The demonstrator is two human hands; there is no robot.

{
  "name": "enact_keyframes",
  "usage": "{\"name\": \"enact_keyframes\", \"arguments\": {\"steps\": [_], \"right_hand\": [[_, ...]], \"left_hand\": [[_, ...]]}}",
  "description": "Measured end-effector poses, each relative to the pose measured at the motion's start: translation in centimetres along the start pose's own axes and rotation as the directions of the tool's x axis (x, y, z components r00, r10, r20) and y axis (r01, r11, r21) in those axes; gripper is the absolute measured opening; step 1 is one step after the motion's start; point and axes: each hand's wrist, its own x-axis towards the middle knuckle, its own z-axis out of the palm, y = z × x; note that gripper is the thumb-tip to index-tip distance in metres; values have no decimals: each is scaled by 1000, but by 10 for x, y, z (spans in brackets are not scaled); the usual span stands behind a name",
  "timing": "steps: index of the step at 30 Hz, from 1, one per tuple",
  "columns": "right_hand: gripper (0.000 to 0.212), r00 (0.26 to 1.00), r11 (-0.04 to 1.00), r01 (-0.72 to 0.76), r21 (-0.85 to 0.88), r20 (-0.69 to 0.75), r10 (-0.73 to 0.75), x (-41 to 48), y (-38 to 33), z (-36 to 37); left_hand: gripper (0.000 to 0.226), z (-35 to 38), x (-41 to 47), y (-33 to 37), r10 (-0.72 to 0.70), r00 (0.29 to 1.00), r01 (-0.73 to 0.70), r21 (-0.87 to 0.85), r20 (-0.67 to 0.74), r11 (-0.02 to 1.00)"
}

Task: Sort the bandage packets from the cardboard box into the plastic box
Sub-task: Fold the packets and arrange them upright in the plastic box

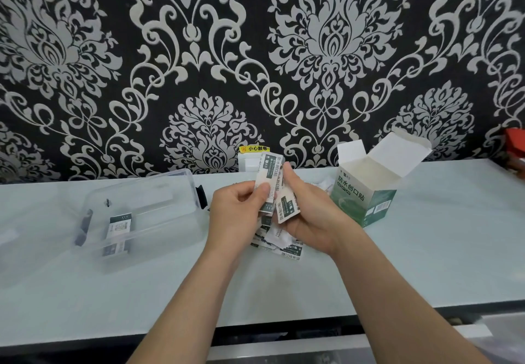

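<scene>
Both hands meet above the middle of the pale table. My left hand (241,210) pinches an upright white-and-green bandage packet (268,177) between thumb and fingers. My right hand (309,215) grips a small bunch of bandage packets (287,207) right beside it. More loose packets (281,240) lie on the table under my hands. The green-and-white cardboard box (366,193) stands open to the right, flaps up. The clear plastic box (142,215) sits to the left with a couple of packets (120,225) inside.
A white wall socket with a yellow warning label (252,159) sits at the wall behind my hands. A black latch (202,197) sticks out from the plastic box's right side. A red object (515,142) is at the far right edge. The table's front edge runs near the bottom.
</scene>
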Motion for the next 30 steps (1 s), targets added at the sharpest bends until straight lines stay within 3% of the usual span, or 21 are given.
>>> {"name": "enact_keyframes", "arguments": {"steps": [5,8,12,15,17,19,21,24,27,30], "right_hand": [[31,997,996,67,-58,-26,-68,2,4,5],[26,984,992,105,-76,-135,-115,4,3,5],[29,980,982,133,-134,-128,-151,0,1,9],[19,957,974,159,-164,-217,-193,2,-1,4],[20,927,944,120,-307,-305,-217,4,-5,-5],[17,909,896,55,-440,-348,-227,2,-8,-15],[14,924,890,62,-452,-310,-223,-1,-10,-19],[21,931,890,102,-444,-273,-243,-3,-12,-19],[25,909,804,39,-593,-313,-276,2,-9,-25],[15,930,565,-36,-824,-235,-284,3,-6,-34]], "left_hand": [[21,3,0,3,-37,998,33,-74,-50,997],[22,3,2,0,105,986,-75,220,-127,973],[12,2,1,0,177,984,-174,345,24,922],[27,6,-2,0,195,962,-265,492,189,829],[33,3,-2,1,208,955,-294,614,210,732],[31,-2,2,-3,190,962,-273,776,199,569],[32,-5,1,-7,107,976,-217,882,189,420],[57,6,-9,-14,12,983,-173,902,183,395],[67,17,-13,-19,12,986,-159,918,166,363],[61,19,-13,-22,10,986,-158,914,166,373]]}}
